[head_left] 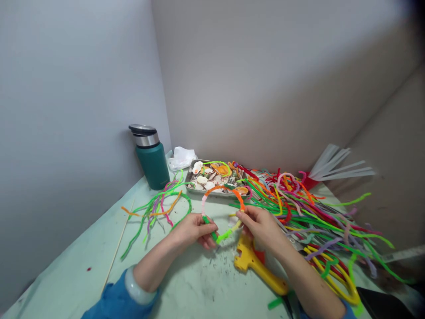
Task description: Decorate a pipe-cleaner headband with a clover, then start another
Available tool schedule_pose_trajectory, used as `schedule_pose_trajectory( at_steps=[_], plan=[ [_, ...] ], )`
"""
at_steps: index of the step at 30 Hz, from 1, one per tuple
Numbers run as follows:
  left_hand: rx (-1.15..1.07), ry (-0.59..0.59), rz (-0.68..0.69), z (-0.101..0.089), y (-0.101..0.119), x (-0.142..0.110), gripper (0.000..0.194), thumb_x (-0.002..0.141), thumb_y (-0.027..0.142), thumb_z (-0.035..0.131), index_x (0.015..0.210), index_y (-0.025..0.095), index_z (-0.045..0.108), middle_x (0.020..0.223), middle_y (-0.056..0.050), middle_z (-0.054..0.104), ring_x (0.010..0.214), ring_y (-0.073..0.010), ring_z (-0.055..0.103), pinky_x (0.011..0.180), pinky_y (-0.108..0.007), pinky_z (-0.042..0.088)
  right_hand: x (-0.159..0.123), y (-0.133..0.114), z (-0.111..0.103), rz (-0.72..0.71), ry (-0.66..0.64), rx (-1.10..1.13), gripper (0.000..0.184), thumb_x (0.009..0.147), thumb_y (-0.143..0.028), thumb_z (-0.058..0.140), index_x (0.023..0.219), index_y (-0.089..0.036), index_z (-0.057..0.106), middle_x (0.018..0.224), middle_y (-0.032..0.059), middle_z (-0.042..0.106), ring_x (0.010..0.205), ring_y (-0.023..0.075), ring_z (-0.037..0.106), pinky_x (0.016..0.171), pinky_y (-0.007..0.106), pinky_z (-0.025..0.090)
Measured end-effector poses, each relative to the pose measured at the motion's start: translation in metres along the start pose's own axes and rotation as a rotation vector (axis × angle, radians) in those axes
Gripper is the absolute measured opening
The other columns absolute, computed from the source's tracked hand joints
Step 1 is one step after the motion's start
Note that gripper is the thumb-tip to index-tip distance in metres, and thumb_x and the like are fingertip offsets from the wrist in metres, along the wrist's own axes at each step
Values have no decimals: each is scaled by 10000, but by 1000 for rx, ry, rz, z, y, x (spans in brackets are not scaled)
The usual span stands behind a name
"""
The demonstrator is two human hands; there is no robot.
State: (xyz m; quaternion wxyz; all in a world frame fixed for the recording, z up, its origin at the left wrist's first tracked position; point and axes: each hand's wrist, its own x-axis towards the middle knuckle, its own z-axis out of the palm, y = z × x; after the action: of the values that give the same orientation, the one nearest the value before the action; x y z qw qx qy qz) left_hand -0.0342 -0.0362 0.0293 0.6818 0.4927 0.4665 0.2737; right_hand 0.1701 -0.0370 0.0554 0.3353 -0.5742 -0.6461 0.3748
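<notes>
Between my two hands is a ring of pipe cleaners (pixel 215 189), with orange, pink, green and yellow sections. My left hand (pixel 198 230) pinches the ring at its dark green lower left part. On the opposite side, my right hand (pixel 258 225) grips it where orange meets pale yellow. Below my right hand lies a yellow glue gun (pixel 262 270) with a red part partly hidden by the hand. Behind the ring stands a metal tray (pixel 195 191) of seashells (pixel 212 180), some white and some orange.
A teal bottle (pixel 152 166) stands at the back left near white tissue (pixel 183 156). Loose pipe cleaners (pixel 156 208) and a thin stick (pixel 116 254) lie left. A large pipe cleaner pile (pixel 308 217) fills the right, with translucent glue sticks (pixel 335 166) behind it. Walls close off the back.
</notes>
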Motion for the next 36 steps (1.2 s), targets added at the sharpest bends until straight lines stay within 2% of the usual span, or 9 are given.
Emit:
schedule_pose_trajectory(
  at_steps=[3,7,11,23,27,29,31,33,36],
  plan=[
    [0,28,31,-2,1,-1,381,667,437,682,806,86,626,656,-97,673,491,-125,597,505,-236,468,0,0,-2,25,-9,-16,271,799,-398,464,606,-208,478,440,-46,507,395,122,461,430,228,326],
    [-24,173,198,-5,7,-1,411,711,470,628,932,123,607,858,-106,682,510,-93,557,446,-198,412,0,2,-5,-32,-14,-52,283,811,-373,459,584,-203,465,450,-47,489,417,118,461,432,220,308],
    [-41,244,284,-6,13,-1,405,754,478,577,916,109,616,747,-85,669,537,-91,527,493,-186,409,1,4,-5,-109,-52,-76,261,821,-339,460,608,-190,485,485,-51,467,454,107,437,445,209,287],
    [-116,103,401,-2,7,-6,350,789,440,555,881,107,612,435,49,432,439,-72,422,500,-200,341,2,7,-6,-232,-56,-149,236,853,-314,459,732,-171,604,618,-24,531,609,128,482,553,223,329],
    [-223,68,353,-1,6,-5,359,824,452,500,877,110,593,397,77,347,367,-52,307,420,-188,258,6,0,-26,-255,-193,-136,180,809,-305,532,876,-184,647,842,15,648,720,151,562,623,232,402],
    [-334,75,319,0,6,-3,340,834,443,488,887,119,577,392,97,283,354,-44,211,387,-181,217,16,-6,-43,-222,-260,-122,289,795,-328,552,1048,-201,613,925,25,665,762,165,594,642,241,435],
    [-420,76,300,1,6,-2,320,834,434,492,885,127,566,397,104,246,365,-44,146,367,-175,187,37,-12,-59,-177,-218,-150,324,834,-361,479,1088,-197,595,876,28,676,729,169,612,593,241,446],
    [-461,70,297,1,5,-1,305,833,424,499,885,130,560,402,105,234,375,-46,123,359,-172,169,67,-16,-68,-171,-30,-342,312,858,-353,418,1015,-186,630,836,34,683,735,172,620,613,244,448],
    [-476,69,306,1,5,-1,292,837,409,499,889,128,556,409,99,259,375,-48,134,352,-173,185,117,-11,-67,-114,224,-580,277,829,-277,453,1003,-178,645,1024,92,663,945,212,586,802,287,409]
  ],
)
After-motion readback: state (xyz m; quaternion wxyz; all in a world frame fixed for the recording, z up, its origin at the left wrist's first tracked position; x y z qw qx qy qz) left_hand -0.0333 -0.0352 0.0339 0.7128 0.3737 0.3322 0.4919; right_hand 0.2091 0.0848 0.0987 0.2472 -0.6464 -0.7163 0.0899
